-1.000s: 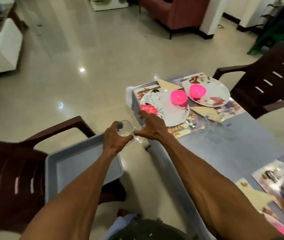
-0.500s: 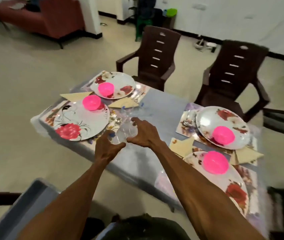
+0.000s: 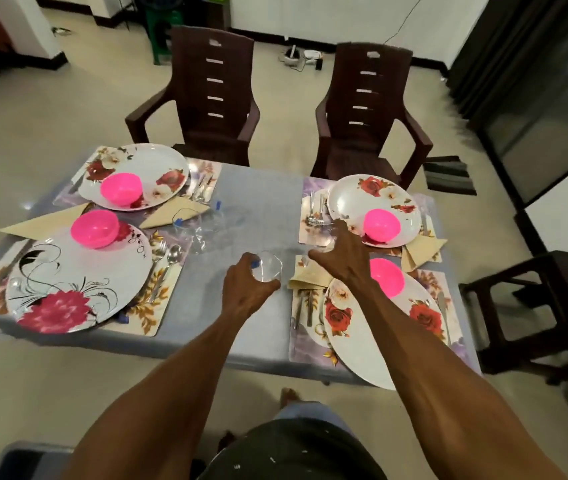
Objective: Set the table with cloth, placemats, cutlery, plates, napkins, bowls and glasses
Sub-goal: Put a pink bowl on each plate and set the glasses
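- the left hand [image 3: 246,292] is over the middle of the counter [image 3: 251,209], its fingers curled round a clear glass [image 3: 268,267] and holding it by the rim and side.
- the right hand [image 3: 339,259] reaches out over the right half of the counter, fingers stretched toward a second clear glass [image 3: 326,237] near the far right placemat [image 3: 305,233]; the glass is blurred, so i cannot tell whether the fingers are round it or only touching it.
- a grey cloth [image 3: 258,344] covers the counter, and four places are laid on it, each with a placemat under a flowered plate.
- near left plate [image 3: 68,289] carries a pink bowl [image 3: 95,228] at its far edge, with a fork and spoon [image 3: 166,263] just beside it on the right.
- far left plate [image 3: 158,164] holds another pink bowl [image 3: 121,188]; cutlery lies to its right.
- two more clear glasses [image 3: 203,226] stand between the left places and the bare middle of the cloth, hard to make out.
- far right plate [image 3: 352,199] and near right plate [image 3: 355,344] each hold a pink bowl.
- folded tan napkins [image 3: 43,223] lie between the plates on both sides.
- two dark brown chairs [image 3: 213,98] stand at the far side of the counter.
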